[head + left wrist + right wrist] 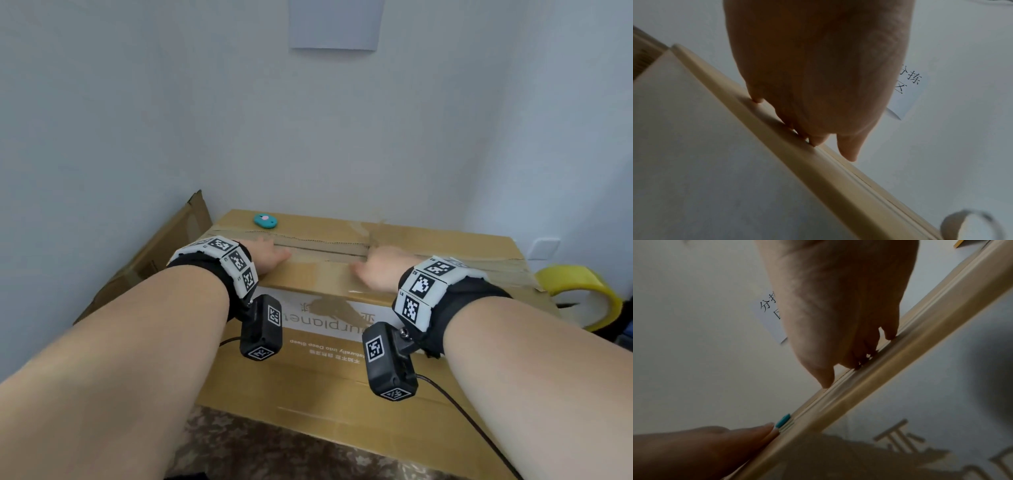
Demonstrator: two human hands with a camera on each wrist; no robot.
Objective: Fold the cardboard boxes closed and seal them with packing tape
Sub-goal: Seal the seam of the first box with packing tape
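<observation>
A large brown cardboard box (pixel 329 387) stands in front of me with its top flaps folded down. Clear packing tape (pixel 445 263) lies along the top seam (pixel 325 247), wrinkled in places. My left hand (pixel 274 255) rests flat on the top, left of the middle, fingers stretched towards the seam. My right hand (pixel 375 269) lies flat in the same way, right of the middle. The left wrist view has the left fingertips (pixel 813 142) touching the box top (pixel 777 129). The right fingertips (pixel 890 335) press the box top (pixel 869 386) in the right wrist view. Neither hand holds anything.
A small teal cutter (pixel 265 221) lies on the box's far left corner. A yellow roll of tape (pixel 582 294) stands by the box's right end. Another cardboard box (pixel 154 260) leans at the left. The wall is close behind, with a paper sheet (pixel 335 24) on it.
</observation>
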